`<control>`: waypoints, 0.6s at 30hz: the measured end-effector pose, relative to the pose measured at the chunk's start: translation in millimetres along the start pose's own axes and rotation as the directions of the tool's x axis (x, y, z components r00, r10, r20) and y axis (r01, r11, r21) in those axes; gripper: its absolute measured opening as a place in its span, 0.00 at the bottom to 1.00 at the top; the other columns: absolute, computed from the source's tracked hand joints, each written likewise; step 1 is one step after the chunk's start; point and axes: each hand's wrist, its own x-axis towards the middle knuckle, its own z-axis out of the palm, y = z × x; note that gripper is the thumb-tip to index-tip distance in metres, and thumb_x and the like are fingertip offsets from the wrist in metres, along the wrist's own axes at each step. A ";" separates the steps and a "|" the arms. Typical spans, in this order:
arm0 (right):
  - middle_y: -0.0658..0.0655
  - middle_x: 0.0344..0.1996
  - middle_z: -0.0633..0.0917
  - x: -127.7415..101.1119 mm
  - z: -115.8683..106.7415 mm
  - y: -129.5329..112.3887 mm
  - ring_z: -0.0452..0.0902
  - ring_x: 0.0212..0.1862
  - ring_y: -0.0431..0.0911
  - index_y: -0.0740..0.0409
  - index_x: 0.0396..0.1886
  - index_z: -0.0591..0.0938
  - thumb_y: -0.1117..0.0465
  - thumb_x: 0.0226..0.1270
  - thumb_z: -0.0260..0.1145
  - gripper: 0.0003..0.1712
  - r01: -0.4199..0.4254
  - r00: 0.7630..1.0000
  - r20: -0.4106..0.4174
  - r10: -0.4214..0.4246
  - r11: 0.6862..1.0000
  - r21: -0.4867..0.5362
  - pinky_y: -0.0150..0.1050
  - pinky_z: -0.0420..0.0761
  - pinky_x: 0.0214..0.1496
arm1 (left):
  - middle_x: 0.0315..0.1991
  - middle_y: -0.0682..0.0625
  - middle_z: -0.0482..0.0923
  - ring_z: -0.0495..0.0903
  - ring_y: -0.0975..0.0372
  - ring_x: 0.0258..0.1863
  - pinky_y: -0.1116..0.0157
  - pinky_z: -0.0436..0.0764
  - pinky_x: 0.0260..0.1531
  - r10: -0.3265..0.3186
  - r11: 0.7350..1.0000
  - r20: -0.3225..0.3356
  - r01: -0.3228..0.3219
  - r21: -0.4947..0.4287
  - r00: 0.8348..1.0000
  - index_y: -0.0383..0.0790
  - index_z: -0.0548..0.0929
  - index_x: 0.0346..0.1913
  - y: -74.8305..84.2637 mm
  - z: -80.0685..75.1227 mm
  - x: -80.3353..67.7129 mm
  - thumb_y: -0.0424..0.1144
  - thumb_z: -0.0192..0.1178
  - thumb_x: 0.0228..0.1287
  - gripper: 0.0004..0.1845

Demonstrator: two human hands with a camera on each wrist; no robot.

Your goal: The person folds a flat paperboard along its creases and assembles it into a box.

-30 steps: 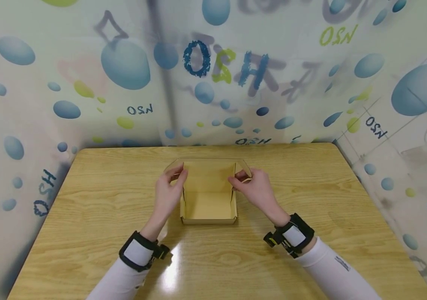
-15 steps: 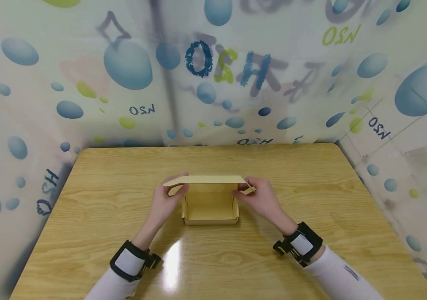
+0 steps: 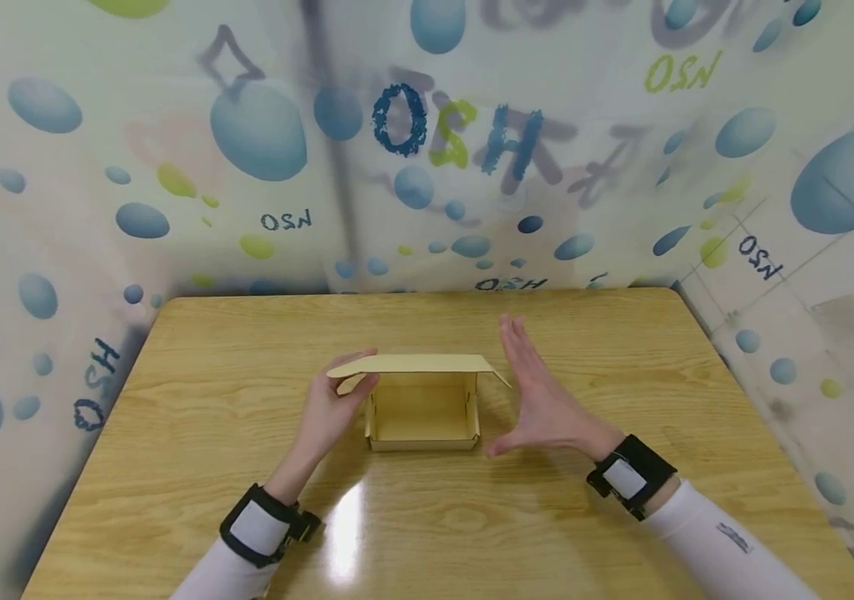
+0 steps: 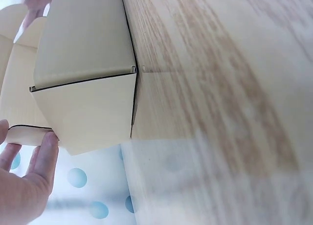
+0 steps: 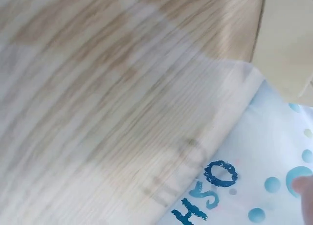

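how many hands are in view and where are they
2. The left hand pinches the lid's left side flap; the right hand is to the right of the cardboard box, thumb spread away from its fingers. No others are visible.

Place: a small screened-off booth, by its look a recording corner; whether a home, lab or office lies beyond cannot be told.
Sheeting (image 3: 247,267): pale, hung like curtains at the back and along both sides, printed with blue and green drops.
H2O lettering (image 3: 456,132): back to front, much like a shower curtain's print.
Table (image 3: 471,525): glossy wood-grain top with rounded far corners, reaching close to the sheeting.
Wristbands (image 3: 262,523): black, one on each of the person's wrists, carrying small cameras.
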 end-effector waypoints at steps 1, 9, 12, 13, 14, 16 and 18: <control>0.58 0.68 0.33 0.3 0.4 1.9 0.26 0.67 0.55 0.61 0.68 0.32 0.27 0.07 0.73 0.90 0.018 1.000 0.005 -0.018 1.000 0.000 0.60 0.45 0.61 | 0.53 0.41 0.70 0.70 0.56 0.52 0.64 0.76 0.40 -0.002 1.000 0.001 0.002 0.000 1.000 0.37 0.77 0.52 4.3 0.3 -0.7 0.28 0.57 0.58 0.17; 0.59 0.68 0.34 7.1 7.5 7.9 0.28 0.68 0.54 0.60 0.69 0.33 0.21 0.10 0.66 0.88 0.106 0.991 0.087 -0.101 0.993 -0.054 0.56 0.50 0.62 | 0.53 0.41 0.70 0.73 0.56 0.49 0.61 0.78 0.36 -0.004 0.999 0.023 0.003 0.042 1.000 0.32 0.75 0.54 3.8 -3.1 -2.2 0.27 0.57 0.58 0.19; 0.60 0.68 0.35 8.9 10.0 7.7 0.29 0.67 0.55 0.60 0.69 0.34 0.22 0.10 0.67 0.88 0.134 0.987 0.093 -0.128 0.990 -0.052 0.55 0.49 0.62 | 0.54 0.42 0.70 0.74 0.56 0.48 0.58 0.78 0.34 -0.010 0.998 0.032 0.008 0.057 0.999 0.33 0.75 0.54 2.7 -4.1 -2.6 0.27 0.57 0.58 0.19; 0.59 0.68 0.35 9.2 10.8 7.7 0.29 0.67 0.55 0.60 0.69 0.34 0.22 0.09 0.67 0.88 0.140 0.987 0.091 -0.135 0.989 -0.050 0.55 0.49 0.62 | 0.54 0.42 0.70 0.74 0.56 0.48 0.58 0.78 0.34 -0.012 0.998 0.035 0.010 0.056 0.999 0.33 0.75 0.54 2.0 -4.1 -2.8 0.27 0.57 0.57 0.19; 0.59 0.68 0.36 9.4 11.3 7.5 0.30 0.67 0.55 0.60 0.69 0.34 0.23 0.09 0.68 0.88 0.144 0.986 0.089 -0.139 0.989 -0.044 0.55 0.49 0.62 | 0.54 0.41 0.70 0.74 0.55 0.48 0.59 0.78 0.35 -0.010 0.999 0.037 0.008 0.052 0.999 0.33 0.75 0.54 1.7 -4.1 -3.2 0.27 0.57 0.57 0.19; 0.58 0.69 0.38 9.6 12.8 7.1 0.32 0.68 0.55 0.59 0.69 0.35 0.24 0.10 0.70 0.87 0.145 0.986 0.087 -0.142 0.989 -0.031 0.54 0.51 0.62 | 0.54 0.41 0.70 0.74 0.55 0.48 0.62 0.78 0.36 -0.002 0.999 0.044 0.000 0.048 0.999 0.33 0.75 0.54 0.6 -4.2 -3.8 0.27 0.57 0.57 0.19; 0.57 0.69 0.40 9.5 14.5 6.6 0.34 0.68 0.52 0.56 0.70 0.38 0.26 0.13 0.71 0.84 0.146 0.984 0.099 -0.145 0.989 -0.004 0.53 0.52 0.62 | 0.54 0.41 0.70 0.74 0.55 0.48 0.64 0.77 0.37 0.014 0.999 0.058 -0.016 0.042 0.998 0.32 0.74 0.54 -0.4 -5.0 -4.3 0.26 0.58 0.57 0.20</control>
